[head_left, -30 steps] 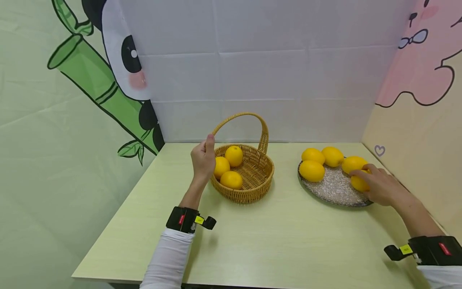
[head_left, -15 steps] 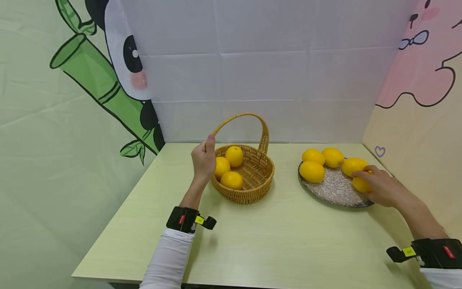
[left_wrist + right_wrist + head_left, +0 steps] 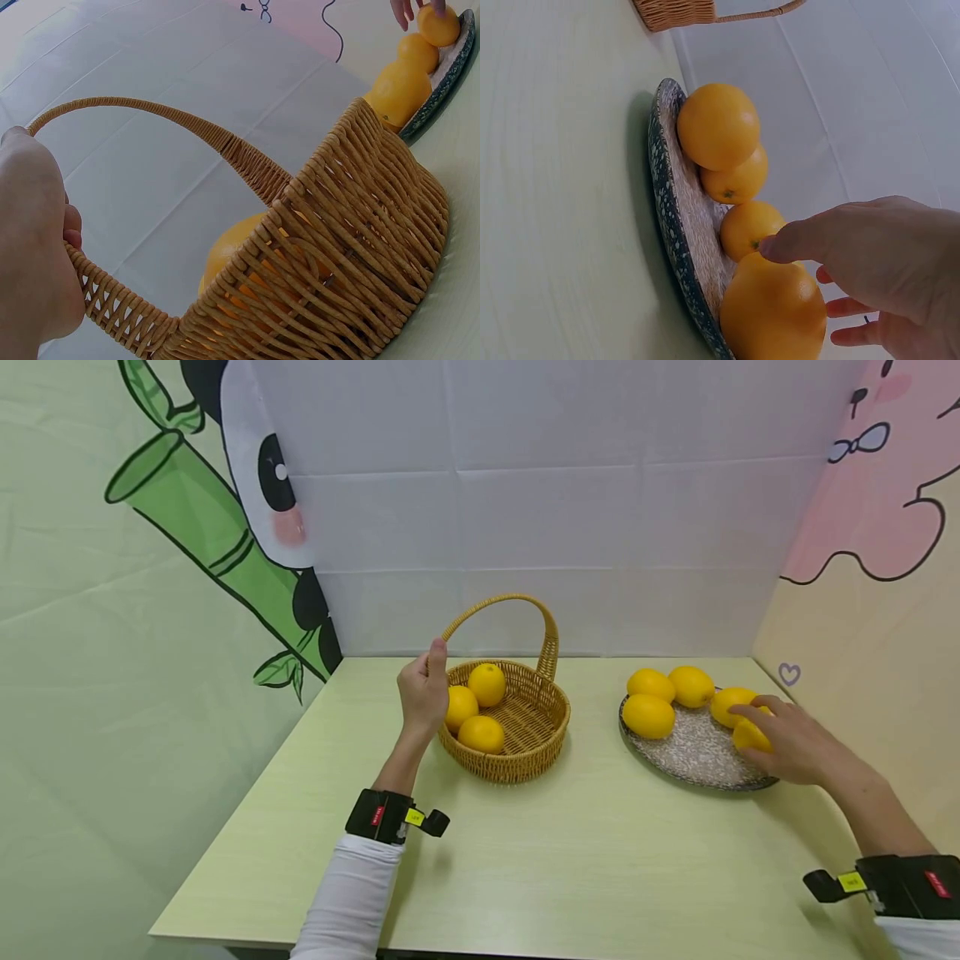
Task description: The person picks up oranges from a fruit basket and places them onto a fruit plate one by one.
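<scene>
Right hand (image 3: 795, 743) widened about an orange (image 3: 751, 737) — left hand (image 3: 425, 693) grips handle (image 3: 550, 647) — pale table (image 3: 562, 860), grey backdrop (image 3: 540, 518)

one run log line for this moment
left hand: grips basket handle | right hand: at rightmost fruit on plate | basket: three fruits visible

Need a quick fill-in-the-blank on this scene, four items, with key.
1. The left hand grips the wicker basket by its ____.
2. In the head view, ____ oranges show inside the wicker basket.
3. In the head view, the right hand is at the speckled plate, on which ____ oranges show.
4. In the head view, the speckled plate sits to the ____ of the wicker basket.

Missing words: handle; three; five; right.
</scene>
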Demonstrator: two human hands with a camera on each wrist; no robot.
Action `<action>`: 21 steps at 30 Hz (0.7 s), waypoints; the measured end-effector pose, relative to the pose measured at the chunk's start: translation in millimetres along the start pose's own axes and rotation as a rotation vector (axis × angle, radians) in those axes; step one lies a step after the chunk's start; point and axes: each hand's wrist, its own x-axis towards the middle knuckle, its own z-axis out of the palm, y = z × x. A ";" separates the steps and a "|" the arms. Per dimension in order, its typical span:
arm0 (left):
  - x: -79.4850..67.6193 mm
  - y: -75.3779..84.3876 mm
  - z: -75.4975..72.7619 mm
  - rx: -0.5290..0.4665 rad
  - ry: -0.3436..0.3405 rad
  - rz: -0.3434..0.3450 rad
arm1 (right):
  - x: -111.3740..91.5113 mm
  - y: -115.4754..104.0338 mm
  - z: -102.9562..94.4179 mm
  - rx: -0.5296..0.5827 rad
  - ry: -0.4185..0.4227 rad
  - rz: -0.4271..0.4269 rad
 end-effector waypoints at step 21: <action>0.6 -0.2 -0.1 0.003 0.006 -0.011 | 17.9 -24.4 -11.2 0.099 0.136 -0.019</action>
